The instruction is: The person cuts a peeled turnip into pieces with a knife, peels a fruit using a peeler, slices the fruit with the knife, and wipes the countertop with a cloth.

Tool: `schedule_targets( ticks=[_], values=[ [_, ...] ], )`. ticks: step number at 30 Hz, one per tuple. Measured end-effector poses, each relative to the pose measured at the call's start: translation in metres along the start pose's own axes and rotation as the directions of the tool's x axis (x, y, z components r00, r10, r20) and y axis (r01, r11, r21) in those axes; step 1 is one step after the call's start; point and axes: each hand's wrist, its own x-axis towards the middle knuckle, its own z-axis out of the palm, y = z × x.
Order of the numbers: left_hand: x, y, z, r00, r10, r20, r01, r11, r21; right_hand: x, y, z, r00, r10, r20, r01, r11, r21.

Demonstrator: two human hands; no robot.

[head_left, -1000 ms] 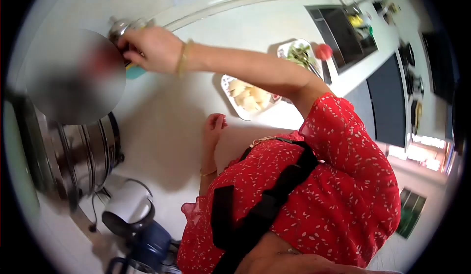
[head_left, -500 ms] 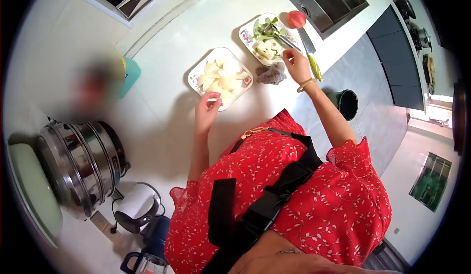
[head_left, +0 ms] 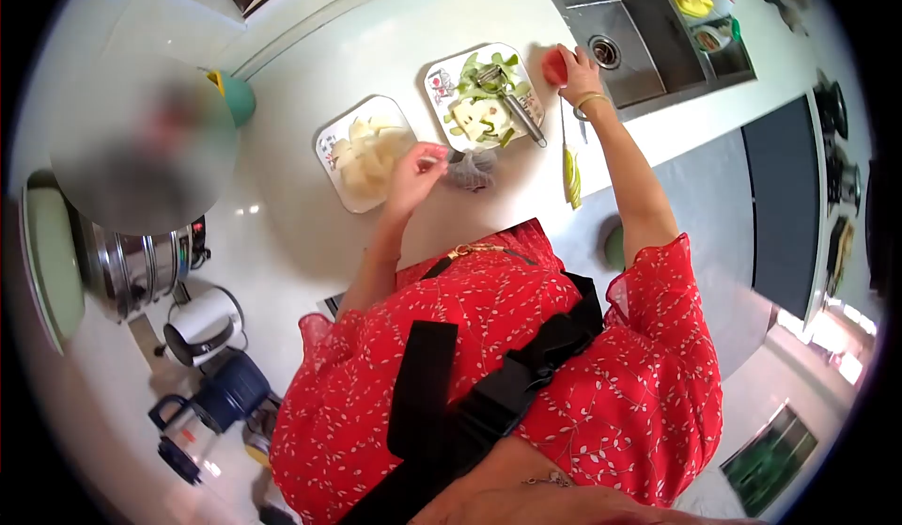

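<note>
My right hand [head_left: 580,76] has its fingers curled against a round red fruit [head_left: 553,67] beside the sink. My left hand [head_left: 416,183] is pinched, with a small pale bit at its fingertips that I cannot make out. It hovers at the right edge of a white plate [head_left: 329,137] heaped with pale cut fruit pieces [head_left: 369,158]. Right of that, a second white plate [head_left: 438,87] bears green peelings [head_left: 508,76], pale scraps and a metal peeler [head_left: 523,119]. A crumpled greyish plastic bag [head_left: 473,170] lies just beyond my left fingers. Below my right hand rests a knife with a yellow-green handle [head_left: 572,180].
A steel sink [head_left: 628,46] is set into the counter at upper right, with a yellow cloth [head_left: 692,2] near it. To the left stand a steel steamer [head_left: 134,266], a white kettle [head_left: 206,326] and a dark blue appliance [head_left: 228,389]. A teal container [head_left: 239,102] sits further back.
My right hand has moved from beside the peelings plate up to the red fruit and taken hold of it. My left hand has shifted right, towards the bag. The whole view has turned.
</note>
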Motion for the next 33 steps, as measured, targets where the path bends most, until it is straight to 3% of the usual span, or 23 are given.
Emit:
schedule_targets(
  ticks=[3,4,7,11,12,15,19,21,23,25,26,27,28,29,31,33],
  values=[
    [-0.007,-0.013,-0.021,0.996,0.076,-0.045,-0.082,0.984,-0.158,-0.009,-0.06,0.006,0.998,-0.034,0.058,0.027,0.993,0.114],
    [0.013,0.01,-0.026,0.995,0.103,0.005,-0.102,0.987,-0.121,0.014,-0.059,-0.018,0.988,-0.144,-0.065,0.144,0.99,0.0],
    [0.01,0.016,-0.03,0.995,0.092,-0.028,-0.095,0.98,-0.172,0.012,-0.073,-0.017,0.994,-0.049,-0.102,0.061,0.99,0.129],
    [0.007,0.013,-0.039,0.997,-0.004,-0.076,-0.021,0.946,-0.325,-0.023,-0.115,-0.04,0.957,-0.091,-0.275,0.186,0.921,0.342],
    [0.009,0.014,-0.039,0.997,0.001,-0.075,-0.027,0.937,-0.349,-0.029,-0.125,-0.041,0.922,-0.183,-0.341,0.33,0.832,0.446],
    [0.01,0.029,-0.037,0.997,0.036,-0.067,-0.06,0.906,-0.419,-0.062,-0.163,-0.043,0.923,-0.228,-0.309,0.366,0.765,0.53],
    [0.015,0.053,-0.023,0.986,0.156,-0.063,-0.168,0.874,-0.457,-0.09,-0.211,-0.05,0.871,-0.361,-0.333,0.487,0.721,0.493],
    [0.02,0.05,-0.022,0.986,0.155,-0.068,-0.168,0.847,-0.504,-0.095,-0.219,-0.041,0.88,-0.372,-0.297,0.476,0.695,0.54],
    [0.029,0.037,-0.026,0.991,0.096,-0.088,-0.129,0.795,-0.593,-0.1,-0.223,-0.045,0.934,-0.315,-0.166,0.318,0.529,0.787],
    [0.027,0.029,-0.039,0.991,0.125,0.038,-0.045,0.595,-0.803,-0.097,-0.207,-0.034,0.949,-0.294,-0.114,0.257,0.512,0.82],
    [0.025,0.03,-0.043,0.993,0.102,0.067,0.007,0.5,-0.866,-0.093,-0.195,-0.026,0.972,-0.234,-0.023,0.139,0.496,0.857],
    [0.022,0.03,-0.046,0.992,0.081,0.099,0.059,0.397,-0.916,-0.088,-0.183,-0.014,0.988,-0.143,0.056,0.044,0.612,0.79],
    [0.026,0.029,-0.048,0.993,0.057,0.103,0.07,0.415,-0.907,-0.081,-0.16,0.012,0.984,-0.174,-0.042,0.165,0.788,0.593],
    [0.025,0.031,-0.05,0.99,0.059,0.128,0.1,0.344,-0.933,-0.077,-0.144,0.034,0.965,-0.23,-0.127,0.26,0.903,0.341],
    [0.026,0.037,-0.053,0.982,0.071,0.176,0.159,0.198,-0.967,-0.075,-0.141,0.044,0.97,-0.228,-0.084,0.239,0.959,0.156],
    [0.03,0.037,-0.052,0.984,0.045,0.171,0.159,0.2,-0.967,-0.07,-0.138,0.052,0.979,-0.202,-0.04,0.204,0.978,0.053]
  ],
)
